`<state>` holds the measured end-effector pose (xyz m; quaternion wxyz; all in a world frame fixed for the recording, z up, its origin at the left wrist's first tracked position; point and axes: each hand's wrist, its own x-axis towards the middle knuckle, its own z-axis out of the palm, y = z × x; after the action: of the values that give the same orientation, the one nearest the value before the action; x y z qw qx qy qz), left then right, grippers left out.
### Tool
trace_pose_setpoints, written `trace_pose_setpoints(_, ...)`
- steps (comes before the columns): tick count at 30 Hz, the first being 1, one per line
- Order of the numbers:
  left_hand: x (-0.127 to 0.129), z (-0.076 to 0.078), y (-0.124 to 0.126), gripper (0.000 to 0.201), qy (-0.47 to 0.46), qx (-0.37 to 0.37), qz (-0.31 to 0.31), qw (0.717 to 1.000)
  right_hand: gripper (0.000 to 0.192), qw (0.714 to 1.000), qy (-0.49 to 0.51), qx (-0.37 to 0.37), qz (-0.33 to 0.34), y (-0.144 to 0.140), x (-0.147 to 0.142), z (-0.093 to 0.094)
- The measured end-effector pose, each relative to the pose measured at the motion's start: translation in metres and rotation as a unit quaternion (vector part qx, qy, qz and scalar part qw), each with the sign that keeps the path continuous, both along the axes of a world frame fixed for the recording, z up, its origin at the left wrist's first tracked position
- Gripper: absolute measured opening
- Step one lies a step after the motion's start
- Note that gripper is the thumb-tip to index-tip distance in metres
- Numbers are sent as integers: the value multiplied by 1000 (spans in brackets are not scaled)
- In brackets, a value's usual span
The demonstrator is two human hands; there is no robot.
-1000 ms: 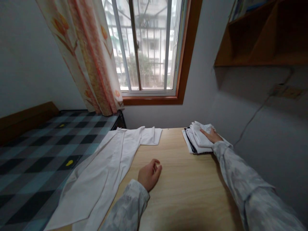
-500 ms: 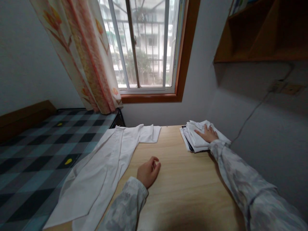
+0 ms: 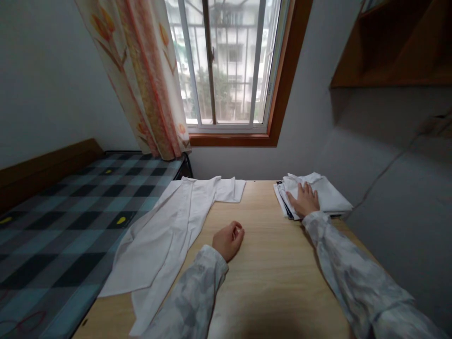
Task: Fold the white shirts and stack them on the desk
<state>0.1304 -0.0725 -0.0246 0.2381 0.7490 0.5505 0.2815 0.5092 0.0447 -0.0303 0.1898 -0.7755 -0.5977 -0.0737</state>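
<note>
The right hand lies flat, fingers spread, pressing down on top of a pile of folded white clothes at the far right corner of the wooden table, close to the wall; it grips nothing. The left hand rests on the bare table top in a loose fist, fingers curled in, with nothing in it. A white shirt lies spread out just beside that hand, half on the table and half hanging over onto the checked bed, under the window with the flowery curtain.
</note>
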Motion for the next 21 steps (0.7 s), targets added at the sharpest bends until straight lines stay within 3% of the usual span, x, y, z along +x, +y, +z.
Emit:
trace_pose_setpoints(4, -2, -3, 2, 26, -40, 1, 9, 999, 68, 979, -7, 111, 171, -45, -52, -17)
trace_pose_setpoints(8, -6, -1, 6, 25, -68, -10, 34, 997, 65, 939, 24, 72, 334, -71, -84, -38)
trace_pose_setpoints(12, -26, 13, 14, 30, -47, -6, 57, 997, 54, 913, 83, 37, 398, -70, -85, -44)
trace_pose_setpoints(15, -68, 32, 24, 40, 43, 41, 138, 989, 50, 912, 104, 40, 395, -68, -82, -44)
trace_pose_setpoints(17, -108, 43, 29, 51, 166, 64, 218, 960, 50, 913, 111, 45, 390, -69, -82, -43)
trace_pose_setpoints(19, -148, 48, 32, 70, 258, 25, 277, 925, 48, 915, 116, 48, 384, -71, -88, -43)
trace_pose_setpoints(21, -180, 46, 32, 73, 299, -42, 285, 910, 48, 916, 124, 49, 378, -71, -103, -43)
